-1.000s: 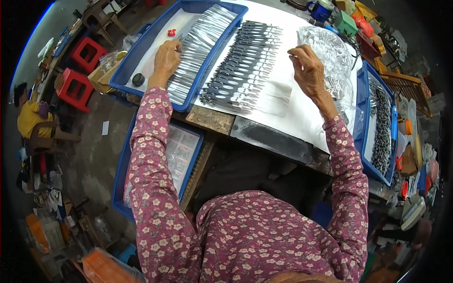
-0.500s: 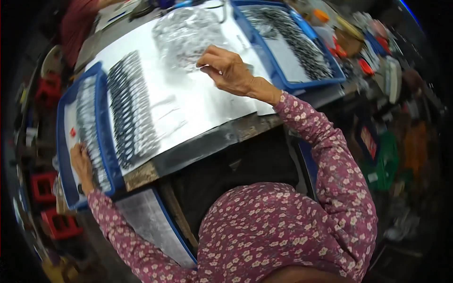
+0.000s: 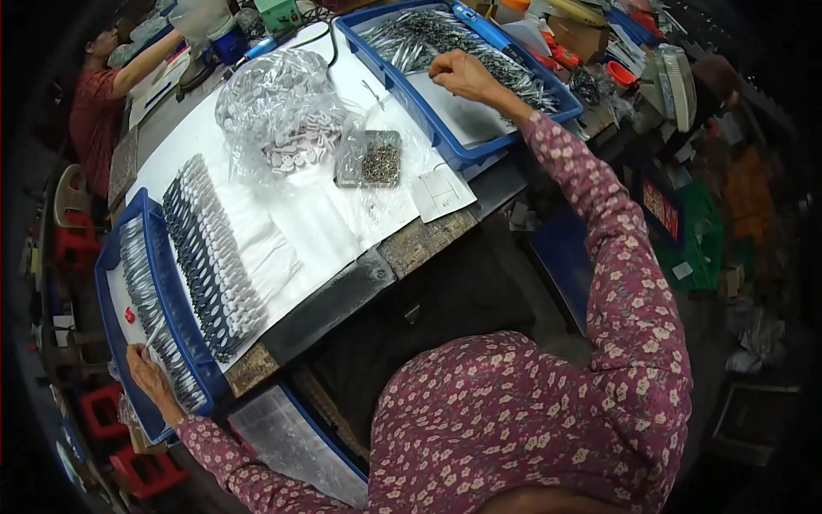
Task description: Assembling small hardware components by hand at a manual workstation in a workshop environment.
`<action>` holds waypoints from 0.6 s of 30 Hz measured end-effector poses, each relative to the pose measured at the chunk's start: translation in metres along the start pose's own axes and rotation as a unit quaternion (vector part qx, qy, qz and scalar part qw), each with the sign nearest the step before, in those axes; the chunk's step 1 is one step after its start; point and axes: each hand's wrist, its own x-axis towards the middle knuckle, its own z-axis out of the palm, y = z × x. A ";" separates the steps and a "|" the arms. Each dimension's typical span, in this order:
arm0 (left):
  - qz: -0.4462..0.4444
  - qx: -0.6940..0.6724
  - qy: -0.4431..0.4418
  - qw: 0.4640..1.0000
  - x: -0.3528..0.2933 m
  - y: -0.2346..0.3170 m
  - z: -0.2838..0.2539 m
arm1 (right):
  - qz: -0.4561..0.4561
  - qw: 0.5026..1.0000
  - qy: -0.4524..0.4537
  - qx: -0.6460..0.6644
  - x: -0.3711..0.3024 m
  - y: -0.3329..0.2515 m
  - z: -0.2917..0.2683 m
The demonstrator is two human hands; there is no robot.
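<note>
Desk (image 3: 425,244), wooden-edged and topped with a white sheet (image 3: 318,230), set before you. At its left end: one blue left tray (image 3: 177,287), holding slim silvery pieces (image 3: 156,304) laid side by side in a long row, with a small red item (image 3: 129,316) on the tray's pale floor. Your left grip (image 3: 152,377) lies in this tray, beside the near part of the row, fingers bent toward the pieces; whether it pinches one, you cannot tell from this view. Just right of the tray, on the sheet: one row of black-and-white pieces (image 3: 205,270), closely ranked, pale ends toward your right. Mid-desk: one clear plastic bag (image 3: 274,86), with small white parts (image 3: 301,144) at its near side; next to it, one clear box (image 3: 381,161) of tiny metallic parts, and near the desk's front edge, one white card (image 3: 441,194). At right: one blue right tray (image 3: 413,107), heaped with slender dark and silvery pieces (image 3: 419,38), a blue pen-shaped tool (image 3: 486,32) lying along its far side. Your right grip (image 3: 467,75) is over this tray, fingers curled in; whether anything sits between them, you cannot tell. Far left: one person in a red top (image 3: 94,120), arm stretched over the desk.
</note>
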 end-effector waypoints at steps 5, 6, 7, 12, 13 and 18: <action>-0.026 0.004 0.005 1.000 0.003 0.015 -0.018 | -0.016 0.991 -0.007 -0.134 0.048 0.032 0.007; -0.027 0.008 0.007 1.000 0.002 0.015 -0.023 | -0.070 0.975 0.015 -0.212 0.056 0.029 0.013; -0.031 0.023 0.026 0.999 0.001 0.016 -0.028 | -0.041 0.970 -0.026 -0.238 0.062 0.026 0.017; -0.072 0.003 0.086 0.994 -0.002 0.039 -0.047 | -0.082 0.963 -0.012 -0.257 0.083 0.036 0.050; -0.082 -0.021 0.092 0.992 0.001 0.044 -0.046 | -0.149 0.956 0.037 -0.251 0.081 0.049 0.055; -0.120 -0.094 0.153 0.976 0.001 0.092 -0.044 | -0.186 0.945 0.027 -0.269 0.086 0.050 0.062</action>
